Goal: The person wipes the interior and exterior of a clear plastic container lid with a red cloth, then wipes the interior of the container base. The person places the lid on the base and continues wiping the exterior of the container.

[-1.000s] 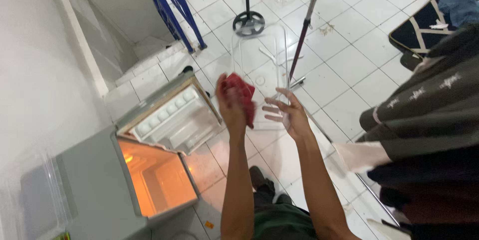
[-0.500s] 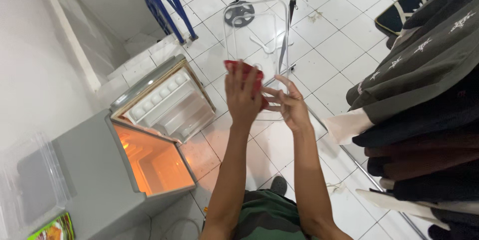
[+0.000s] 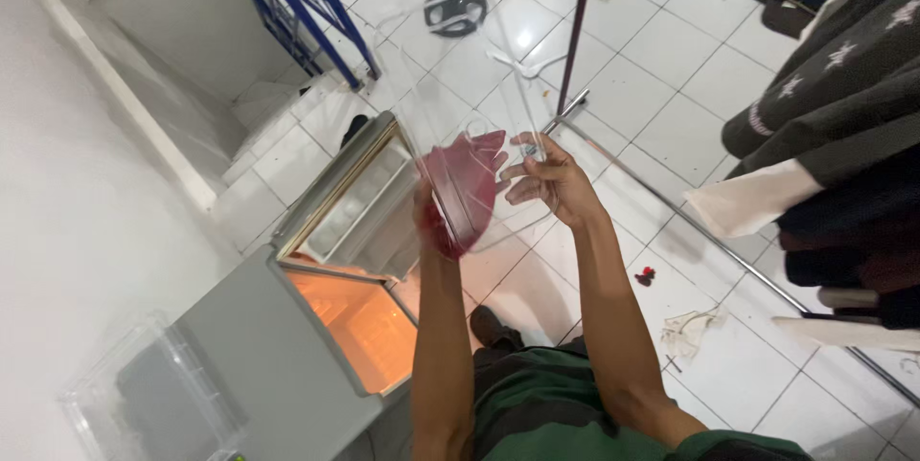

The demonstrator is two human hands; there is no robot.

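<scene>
You are holding a clear, rounded-corner plastic tray up in front of you, at about 12 o'clock from your chest. Your right hand pinches its near edge, fingers closed on the rim. Your left hand is behind the tray, seen through the plastic, pressing a dark red cloth flat against it, fingers spread over the cloth.

This looks like the wiping step: cloth on the panel, tray steadied by the other hand. I judge the next move calls for a firm pinch at the rim while the cloth sweeps across the face, since the thin plastic may flex or slip.

At 9 o'clock, the small grey fridge stands on the white tiled floor with its door open and its inside lit orange. Another clear plastic bin sits on top of it.
</scene>
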